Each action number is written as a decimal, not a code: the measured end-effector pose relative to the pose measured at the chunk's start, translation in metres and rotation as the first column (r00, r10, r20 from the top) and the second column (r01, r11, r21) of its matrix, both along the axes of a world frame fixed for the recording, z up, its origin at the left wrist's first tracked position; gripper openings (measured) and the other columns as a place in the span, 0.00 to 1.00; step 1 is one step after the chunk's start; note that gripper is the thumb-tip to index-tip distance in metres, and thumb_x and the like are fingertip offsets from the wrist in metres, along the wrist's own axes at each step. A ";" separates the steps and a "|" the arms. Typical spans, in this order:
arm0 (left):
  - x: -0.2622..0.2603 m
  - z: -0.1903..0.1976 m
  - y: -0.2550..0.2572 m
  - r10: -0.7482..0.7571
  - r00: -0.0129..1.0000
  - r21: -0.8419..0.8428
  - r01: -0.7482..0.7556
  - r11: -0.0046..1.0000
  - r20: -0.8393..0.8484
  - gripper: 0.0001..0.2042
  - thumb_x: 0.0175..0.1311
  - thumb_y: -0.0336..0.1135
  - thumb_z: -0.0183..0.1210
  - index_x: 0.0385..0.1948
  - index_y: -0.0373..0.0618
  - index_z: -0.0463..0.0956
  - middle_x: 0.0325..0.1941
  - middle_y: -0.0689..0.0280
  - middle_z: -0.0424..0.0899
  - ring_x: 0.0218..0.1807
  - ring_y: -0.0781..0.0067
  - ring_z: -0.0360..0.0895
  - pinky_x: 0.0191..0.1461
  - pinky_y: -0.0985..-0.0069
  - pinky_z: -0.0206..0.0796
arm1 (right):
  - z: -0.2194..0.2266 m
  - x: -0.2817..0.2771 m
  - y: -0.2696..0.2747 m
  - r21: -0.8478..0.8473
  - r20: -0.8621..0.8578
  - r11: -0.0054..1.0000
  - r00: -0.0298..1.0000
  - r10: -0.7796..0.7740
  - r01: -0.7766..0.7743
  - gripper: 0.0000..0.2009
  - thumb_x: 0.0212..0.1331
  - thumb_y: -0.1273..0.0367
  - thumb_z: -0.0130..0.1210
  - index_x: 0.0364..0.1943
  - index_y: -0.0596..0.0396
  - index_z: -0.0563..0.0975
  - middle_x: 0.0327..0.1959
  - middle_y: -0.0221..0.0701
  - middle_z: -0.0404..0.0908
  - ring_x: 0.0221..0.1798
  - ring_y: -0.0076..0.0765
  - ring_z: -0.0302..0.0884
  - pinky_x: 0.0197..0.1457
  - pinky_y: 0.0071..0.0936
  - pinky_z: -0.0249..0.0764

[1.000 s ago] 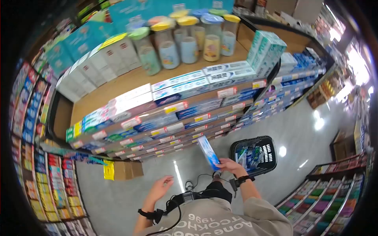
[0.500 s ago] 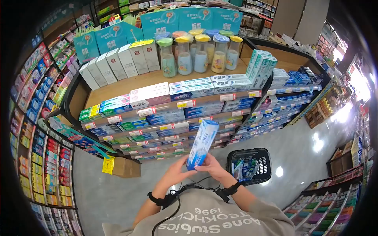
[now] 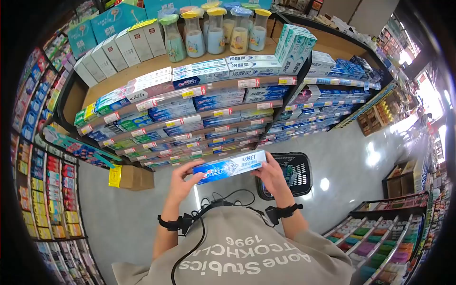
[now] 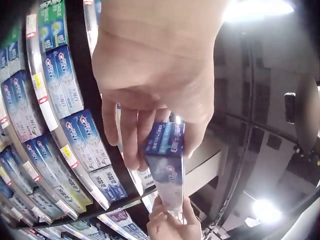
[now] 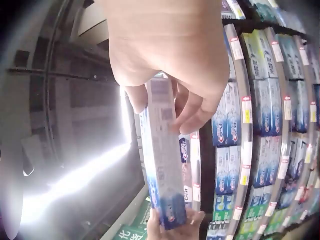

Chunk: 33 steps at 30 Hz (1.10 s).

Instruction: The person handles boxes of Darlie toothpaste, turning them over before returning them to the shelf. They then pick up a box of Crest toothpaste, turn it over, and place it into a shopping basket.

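Note:
A blue and white Crest toothpaste box point(image 3: 230, 167) is held level in front of the chest, its printed face toward the head camera. My left hand point(image 3: 183, 183) pinches its blue end between thumb and fingers. At the pale end, my right hand point(image 3: 273, 175) grips it the same way. In the left wrist view the toothpaste box point(image 4: 167, 165) runs away from the near hand point(image 4: 155, 75) toward the other one. The right wrist view shows a narrow side of the toothpaste box point(image 5: 162, 145), with the right hand's point(image 5: 170, 55) thumb and fingers on either side.
A curved shelf unit point(image 3: 190, 90) with rows of toothpaste boxes stands ahead, with lidded bottles point(image 3: 216, 35) on top. A black basket point(image 3: 306, 173) holding several packages sits on the floor at right. A cardboard carton point(image 3: 137, 177) lies at left.
The toothpaste box was in the right hand alone, pointing away; then both hands met at its near end. Now it is turned sideways, with one hand at each end.

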<state>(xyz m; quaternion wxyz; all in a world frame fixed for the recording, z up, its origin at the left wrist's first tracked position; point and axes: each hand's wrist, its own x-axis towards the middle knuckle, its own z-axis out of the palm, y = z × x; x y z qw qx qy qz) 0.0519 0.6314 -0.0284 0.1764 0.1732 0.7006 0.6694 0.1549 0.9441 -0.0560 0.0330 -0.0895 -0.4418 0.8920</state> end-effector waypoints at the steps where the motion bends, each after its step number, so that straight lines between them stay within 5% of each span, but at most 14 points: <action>1: 0.002 -0.003 0.000 0.025 0.999 0.038 -0.026 0.999 0.027 0.20 0.62 0.35 0.71 0.56 0.40 0.83 0.47 0.65 0.89 0.45 0.78 0.82 0.55 0.76 0.73 | -0.001 0.004 0.003 0.012 0.010 0.999 0.999 0.037 -0.038 0.27 0.70 0.65 0.57 0.69 0.55 0.65 0.58 0.33 0.80 0.59 0.33 0.79 0.59 0.39 0.77; 11: 0.054 -0.019 -0.025 0.276 0.960 0.002 -0.277 0.961 0.054 0.15 0.69 0.32 0.65 0.55 0.40 0.82 0.33 0.74 0.80 0.37 0.84 0.75 0.47 0.83 0.69 | -0.015 0.008 -0.004 0.143 0.121 0.950 0.958 0.260 -0.276 0.23 0.68 0.67 0.61 0.64 0.57 0.70 0.57 0.35 0.81 0.57 0.33 0.80 0.58 0.35 0.78; 16: 0.095 -0.016 -0.052 0.432 0.899 0.000 -0.433 0.901 0.067 0.15 0.69 0.31 0.64 0.56 0.40 0.82 0.35 0.75 0.77 0.38 0.86 0.72 0.45 0.84 0.66 | -0.022 0.011 -0.032 0.202 0.179 0.873 0.893 0.412 -0.444 0.19 0.69 0.66 0.60 0.59 0.57 0.72 0.54 0.35 0.83 0.55 0.32 0.82 0.57 0.34 0.79; 21: 0.104 -0.052 -0.082 0.461 0.883 0.091 -0.468 0.879 0.089 0.18 0.69 0.32 0.65 0.58 0.40 0.81 0.35 0.75 0.76 0.37 0.85 0.70 0.44 0.82 0.66 | -0.023 0.012 -0.057 0.247 0.280 0.855 0.878 0.388 -0.457 0.15 0.71 0.63 0.61 0.55 0.54 0.75 0.52 0.31 0.85 0.54 0.29 0.82 0.54 0.30 0.80; 28: 0.121 -0.044 -0.174 0.444 0.895 0.030 -0.444 0.896 -0.030 0.27 0.65 0.39 0.69 0.65 0.38 0.76 0.35 0.65 0.84 0.38 0.76 0.77 0.50 0.74 0.72 | 0.004 -0.009 -0.130 0.345 0.392 0.720 0.789 0.472 -0.602 0.17 0.70 0.67 0.61 0.58 0.57 0.73 0.54 0.35 0.84 0.55 0.33 0.84 0.55 0.34 0.82; 33: 0.171 -0.103 -0.254 0.526 0.847 0.093 -0.532 0.842 0.075 0.27 0.65 0.38 0.69 0.64 0.38 0.76 0.40 0.60 0.88 0.42 0.72 0.81 0.54 0.72 0.73 | 0.005 -0.025 -0.215 0.402 0.562 0.481 0.625 0.542 -0.779 0.21 0.69 0.68 0.62 0.62 0.60 0.72 0.57 0.37 0.83 0.56 0.34 0.83 0.59 0.35 0.81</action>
